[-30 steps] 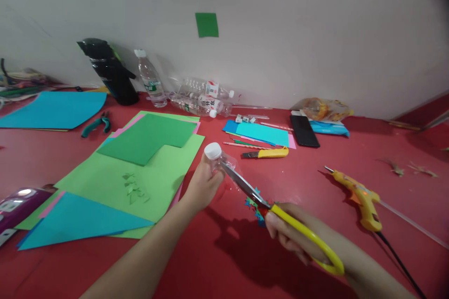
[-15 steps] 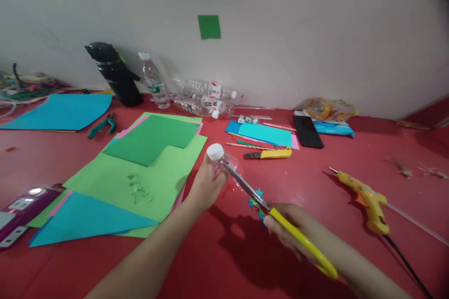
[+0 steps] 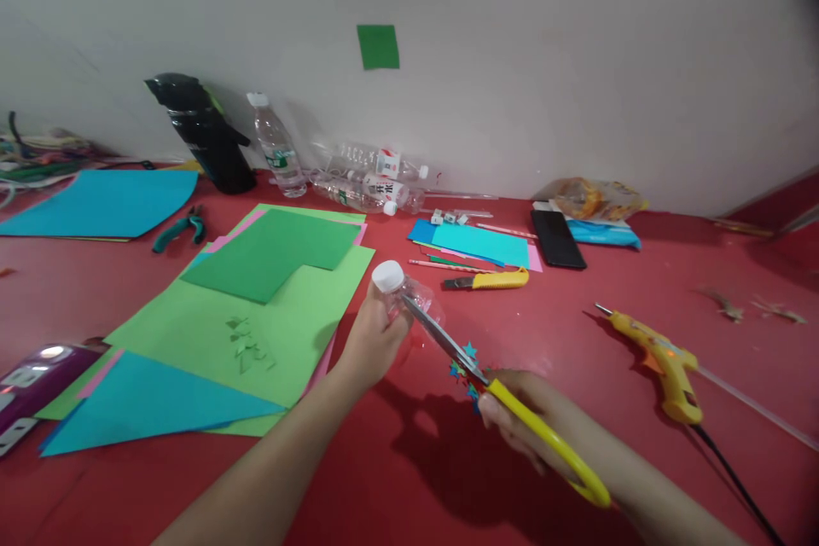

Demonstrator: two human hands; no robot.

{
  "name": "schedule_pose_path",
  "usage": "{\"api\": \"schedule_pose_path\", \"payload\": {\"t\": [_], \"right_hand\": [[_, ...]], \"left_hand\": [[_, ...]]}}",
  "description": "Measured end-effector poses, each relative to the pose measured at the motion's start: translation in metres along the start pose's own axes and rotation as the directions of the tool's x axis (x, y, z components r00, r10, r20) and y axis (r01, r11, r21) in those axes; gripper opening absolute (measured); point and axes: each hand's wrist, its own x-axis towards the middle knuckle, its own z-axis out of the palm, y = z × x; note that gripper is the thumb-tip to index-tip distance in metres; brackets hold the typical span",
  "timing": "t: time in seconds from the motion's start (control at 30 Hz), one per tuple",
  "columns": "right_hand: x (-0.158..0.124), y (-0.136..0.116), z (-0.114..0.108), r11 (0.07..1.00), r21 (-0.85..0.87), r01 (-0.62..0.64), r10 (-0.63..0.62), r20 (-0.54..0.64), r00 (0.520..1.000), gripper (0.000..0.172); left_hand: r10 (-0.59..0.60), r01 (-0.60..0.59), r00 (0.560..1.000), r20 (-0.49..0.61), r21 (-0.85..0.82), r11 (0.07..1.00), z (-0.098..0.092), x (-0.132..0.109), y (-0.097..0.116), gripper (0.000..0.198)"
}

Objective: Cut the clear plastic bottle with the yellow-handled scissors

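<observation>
My left hand (image 3: 371, 339) is closed round the top part of a clear plastic bottle (image 3: 413, 307) with a white cap (image 3: 388, 275), held above the red table (image 3: 576, 333). My right hand (image 3: 521, 422) grips yellow-handled scissors (image 3: 512, 405). The metal blades (image 3: 441, 337) reach up into the clear plastic just below the cap. Small blue and green paper stars (image 3: 466, 367) lie on the table under the blades.
Green, light-green and blue paper sheets (image 3: 256, 299) lie at left, with pliers (image 3: 179, 229) and a black flask (image 3: 205, 136) behind. Bottles (image 3: 364, 179), a yellow utility knife (image 3: 490, 280), a phone (image 3: 556, 239) and a yellow glue gun (image 3: 659, 363) lie around. A purple power strip (image 3: 31, 375) sits at far left.
Both hands keep their hold on the bottle and scissors almost unmoved. The view shifts slightly.
</observation>
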Motion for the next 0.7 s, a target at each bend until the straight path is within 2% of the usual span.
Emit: {"api": "schedule_pose_path", "payload": {"t": [0.17, 0.4, 0.7], "right_hand": [[0.002, 0.0067, 0.0002, 0.999, 0.007, 0.039, -0.039, 0.018, 0.999, 0.06], [0.0028, 0.0055, 0.0002, 1.0, -0.007, 0.015, -0.015, 0.021, 1.0, 0.056], [0.003, 0.0016, -0.0015, 0.996, -0.089, 0.022, -0.021, 0.021, 1.0, 0.06]], "left_hand": [[0.02, -0.02, 1.0, -0.002, -0.02, 1.0, -0.0004, 0.0005, 0.0031, 0.022], [-0.015, 0.015, 1.0, -0.003, -0.078, 0.997, -0.0011, 0.0008, 0.0093, 0.019], [-0.03, 0.029, 1.0, 0.0, -0.056, 0.998, -0.0005, 0.0006, 0.009, 0.014]]}}
